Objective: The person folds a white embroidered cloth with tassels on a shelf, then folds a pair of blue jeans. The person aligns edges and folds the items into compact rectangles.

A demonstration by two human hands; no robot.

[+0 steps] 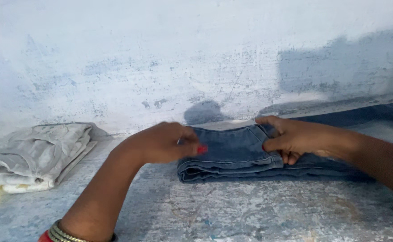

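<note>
The left grip (167, 142) is closed on the left end of the jeans (232, 154), thumb and fingers pinching the top layer, a red-painted nail showing at the denim's edge. The right grip (290, 139) pinches the same top layer further right, thumb above and fingers curled under the fold. The jeans lie between and under both hands, already folded into a thick blue stack on the worn, paint-flecked ledge (232, 210), right against the pale wall (196, 58) behind the hands. Well off to the left of the left hand sits a folded whitish cloth (30, 157), untouched. By the look of it the fold is being squared up: both hands hold the upper layer where it meets the stack. A clean finish would seem to call for keeping the edges lined up while the layer is pressed flat, since thick denim tends to spring back.
</note>
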